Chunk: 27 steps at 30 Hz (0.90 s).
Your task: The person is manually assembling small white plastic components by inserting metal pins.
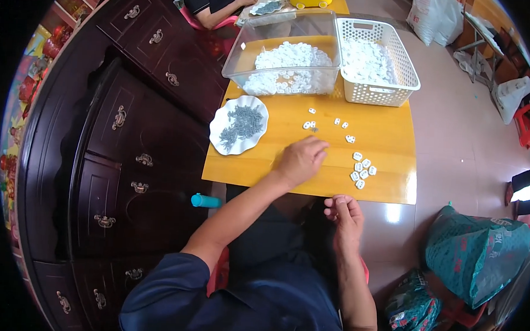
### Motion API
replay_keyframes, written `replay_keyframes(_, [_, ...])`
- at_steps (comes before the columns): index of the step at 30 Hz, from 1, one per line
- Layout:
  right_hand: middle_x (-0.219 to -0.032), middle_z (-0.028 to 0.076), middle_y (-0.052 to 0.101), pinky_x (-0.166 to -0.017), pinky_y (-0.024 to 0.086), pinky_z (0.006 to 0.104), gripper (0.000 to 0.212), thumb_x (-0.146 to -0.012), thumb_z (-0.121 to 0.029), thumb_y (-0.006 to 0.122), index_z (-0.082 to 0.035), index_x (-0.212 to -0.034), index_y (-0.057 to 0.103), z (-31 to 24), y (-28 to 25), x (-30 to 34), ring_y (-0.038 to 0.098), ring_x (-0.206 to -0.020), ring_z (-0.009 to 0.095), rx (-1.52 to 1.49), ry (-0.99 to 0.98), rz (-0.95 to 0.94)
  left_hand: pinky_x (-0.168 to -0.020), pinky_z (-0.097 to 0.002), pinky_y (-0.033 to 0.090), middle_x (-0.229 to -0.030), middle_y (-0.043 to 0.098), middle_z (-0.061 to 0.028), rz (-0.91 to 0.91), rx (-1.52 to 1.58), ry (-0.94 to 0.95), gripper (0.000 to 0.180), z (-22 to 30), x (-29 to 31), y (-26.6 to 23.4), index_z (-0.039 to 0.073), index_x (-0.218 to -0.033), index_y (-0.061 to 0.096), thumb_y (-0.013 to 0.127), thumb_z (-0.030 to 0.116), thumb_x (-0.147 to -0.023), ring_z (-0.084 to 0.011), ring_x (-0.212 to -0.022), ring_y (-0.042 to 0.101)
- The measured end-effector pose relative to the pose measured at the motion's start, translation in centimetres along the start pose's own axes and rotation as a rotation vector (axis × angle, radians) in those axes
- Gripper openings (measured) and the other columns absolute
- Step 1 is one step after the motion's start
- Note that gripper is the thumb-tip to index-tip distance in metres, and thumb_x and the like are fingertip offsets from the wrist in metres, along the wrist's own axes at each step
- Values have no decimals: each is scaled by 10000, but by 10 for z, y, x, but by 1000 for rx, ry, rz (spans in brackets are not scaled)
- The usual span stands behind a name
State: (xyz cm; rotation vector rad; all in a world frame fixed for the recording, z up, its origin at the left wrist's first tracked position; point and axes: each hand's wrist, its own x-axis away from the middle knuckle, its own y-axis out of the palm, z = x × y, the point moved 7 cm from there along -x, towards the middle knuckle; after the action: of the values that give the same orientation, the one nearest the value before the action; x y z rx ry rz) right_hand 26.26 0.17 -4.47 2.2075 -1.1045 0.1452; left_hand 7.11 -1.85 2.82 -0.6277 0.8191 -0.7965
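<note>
My left hand [300,162] hovers over the middle of the yellow wooden table [253,168], fingers curled together toward the right; anything in them is hidden. At the table's front edge my right hand [346,214] is closed, thumb against the fingers, and what it may hold cannot be made out. Beyond the left hand lie a few small white plastic pieces [307,125] and a little grey heap of metal bits [314,130]. Several larger white pieces [363,174] are grouped at the right. A scalloped white plate [219,120] at the left bears many small grey metal parts [243,124], perhaps screws.
At the table's back stand a clear plastic box [236,71] and a white perforated basket [390,95], both with heaps of white pieces. Dark drawers [144,120] line the left side. A teal bottle [206,201] is below the table edge. Teal bags [478,252] stand right. Another person [215,9] sits beyond.
</note>
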Motion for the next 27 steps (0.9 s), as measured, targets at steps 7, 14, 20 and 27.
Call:
replay_keyframes(7, [-900, 53, 707, -685, 479, 229, 148, -1028, -201, 583, -72, -984, 638, 0, 3, 0, 614, -721, 94, 21, 5, -26, -707, -416, 547, -922, 686, -112, 41, -199, -75, 176, -33, -16, -19, 92, -1034, 736, 665, 149, -883, -324, -827, 679])
replay_keyframes(14, [-902, 53, 707, -691, 477, 225, 150, -1031, -200, 577, -71, -984, 639, -1, 5, 1, 613, -723, 92, 27, 10, -35, -664, -447, 542, -867, 636, -102, 58, -231, -30, 145, -37, -17, -18, 125, -1005, 732, 661, 164, -885, -329, -769, 662])
replay_keyframes(20, [-910, 53, 707, -698, 479, 226, 141, -1031, -195, 577, -69, -1005, 633, -1, 5, 1, 614, -734, 90, 20, 17, -49, -636, -442, 538, -839, 618, -86, 82, -262, 21, 118, -33, -14, -21, 143, -977, 734, 671, 180, -885, -317, -744, 658])
replay_keyframes(27, [-917, 55, 707, -704, 480, 228, 140, -1031, -194, 577, -66, -1012, 632, -2, 6, 2, 614, -738, 89, 19, 29, -46, -617, -448, 527, -817, 610, -81, 85, -260, 31, 71, -35, -14, -23, 122, -895, 708, 686, 186, -876, -316, -714, 652])
